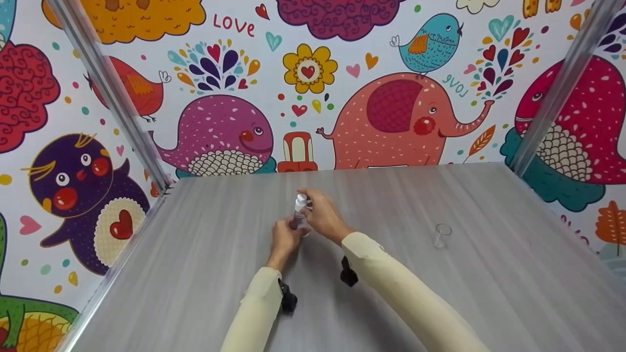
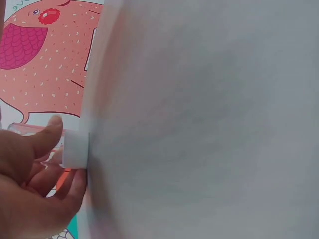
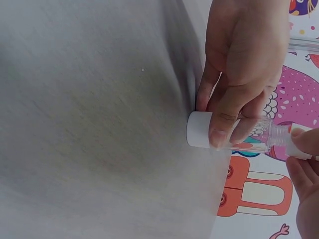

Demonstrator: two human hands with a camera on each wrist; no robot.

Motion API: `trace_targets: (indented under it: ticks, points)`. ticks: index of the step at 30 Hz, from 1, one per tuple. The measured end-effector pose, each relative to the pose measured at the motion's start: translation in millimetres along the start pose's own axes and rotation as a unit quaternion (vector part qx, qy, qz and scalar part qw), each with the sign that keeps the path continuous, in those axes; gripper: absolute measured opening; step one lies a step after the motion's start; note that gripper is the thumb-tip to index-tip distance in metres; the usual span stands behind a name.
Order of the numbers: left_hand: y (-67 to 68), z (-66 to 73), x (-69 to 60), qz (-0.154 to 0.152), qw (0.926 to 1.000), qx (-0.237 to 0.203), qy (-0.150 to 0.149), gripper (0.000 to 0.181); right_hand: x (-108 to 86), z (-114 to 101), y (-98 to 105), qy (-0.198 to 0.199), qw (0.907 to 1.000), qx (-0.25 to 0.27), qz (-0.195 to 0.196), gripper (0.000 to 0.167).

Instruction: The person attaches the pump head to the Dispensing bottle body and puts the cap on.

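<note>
Near the middle of the table stands a small clear bottle (image 1: 298,216) with a white base (image 3: 199,128). Its base meets the tabletop in the left wrist view. My left hand (image 1: 284,237) grips the bottle low on its body, thumb and fingers on opposite sides. Above it, my right hand (image 1: 323,215) pinches the white cap (image 1: 301,199) at the top. In the right wrist view, the threaded neck (image 3: 277,138) shows between the bottle's body and the cap. Part of the bottle is hidden behind fingers.
A small clear glass (image 1: 441,235) stands on the grey table (image 1: 220,244) to the right of my hands. Behind rises a wall (image 1: 313,112) printed with cartoon animals. Metal posts (image 1: 112,93) stand at the table's back corners.
</note>
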State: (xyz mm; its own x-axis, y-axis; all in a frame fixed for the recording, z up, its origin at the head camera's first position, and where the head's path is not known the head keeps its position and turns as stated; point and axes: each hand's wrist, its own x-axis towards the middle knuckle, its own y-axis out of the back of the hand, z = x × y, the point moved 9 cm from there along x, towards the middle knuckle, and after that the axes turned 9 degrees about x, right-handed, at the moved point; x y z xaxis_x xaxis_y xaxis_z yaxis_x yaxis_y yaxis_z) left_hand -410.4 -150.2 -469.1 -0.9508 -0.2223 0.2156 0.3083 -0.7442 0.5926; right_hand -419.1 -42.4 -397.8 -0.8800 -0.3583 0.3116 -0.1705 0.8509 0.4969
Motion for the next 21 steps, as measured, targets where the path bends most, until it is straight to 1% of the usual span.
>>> trace_targets:
  ticks: [3, 8, 16, 21]
  points:
    - [-0.3, -0.2, 0.0, 0.001, 1.0000, -0.004, -0.002, 0.018, -0.8, 2.0, -2.0, -0.012, 0.9998, -0.007, -0.010, 0.050]
    - [-0.5, 0.1, 0.5, 0.005, 0.9999, -0.002, -0.014, 0.019, -1.5, 3.6, -6.1, -0.016, 0.9995, -0.006, -0.028, 0.049]
    - [0.7, 2.9, 0.9, 0.013, 0.9991, -0.004, -0.039, 0.017, -1.9, 3.0, -9.7, -0.004, 0.9993, 0.001, -0.037, 0.047]
    - [1.2, 2.0, 0.8, 0.009, 0.9993, 0.002, -0.037, 0.019, -2.1, 2.0, -10.9, 0.006, 0.9992, -0.004, -0.039, 0.048]
